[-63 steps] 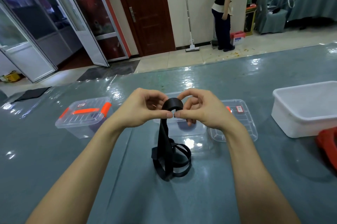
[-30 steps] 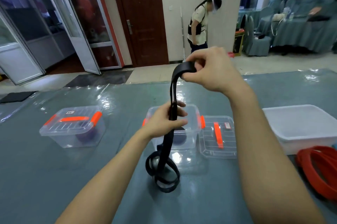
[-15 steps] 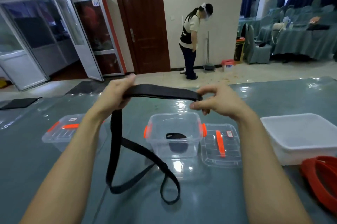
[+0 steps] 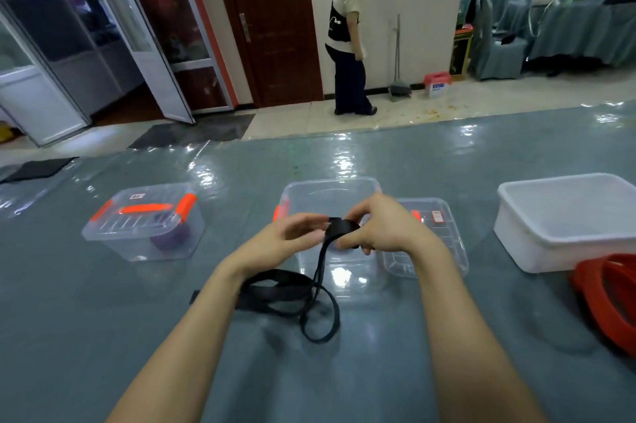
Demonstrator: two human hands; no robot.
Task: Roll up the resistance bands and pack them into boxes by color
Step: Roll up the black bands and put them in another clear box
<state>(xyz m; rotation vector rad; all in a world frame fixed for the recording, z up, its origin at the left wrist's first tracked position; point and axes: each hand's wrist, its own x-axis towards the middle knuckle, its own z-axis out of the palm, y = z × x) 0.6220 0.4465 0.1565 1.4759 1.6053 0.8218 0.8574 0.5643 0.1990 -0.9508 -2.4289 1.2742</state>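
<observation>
A: Fingers [image 4: 358, 214] on the right hand [image 4: 385, 231]?
B: Curled round a small started coil at one end of the black resistance band [image 4: 339, 228], thumb underneath.
A: And on the left hand [image 4: 282, 243]?
B: Loosely bent, tips reaching the coil's near edge. Touching it, seemingly; whether truly pinching, cannot tell.
A: Rest of the band?
B: Hanging from the coil as a narrow strap, then lying in loose crossing loops on the grey-green table cover [image 4: 103, 336], partly under the left wrist.
A: Held where?
B: Above the near side of the open clear box [image 4: 330, 185], orange latch on its left side. Contents hidden behind the hands.
A: Lid?
B: Clear lid [image 4: 447, 250] lying flat just right of that box.
A: Other containers?
B: Closed clear box [image 4: 137, 226] with orange handle, well to the left, purple roll [image 4: 172, 237] inside. White tub [image 4: 564, 216] to the right; red bands [image 4: 605, 295] heaped just in front of it, cut off by the frame edge.
A: Beyond the table?
B: Person [image 4: 347, 26] standing beside a brown door [image 4: 272, 20].
</observation>
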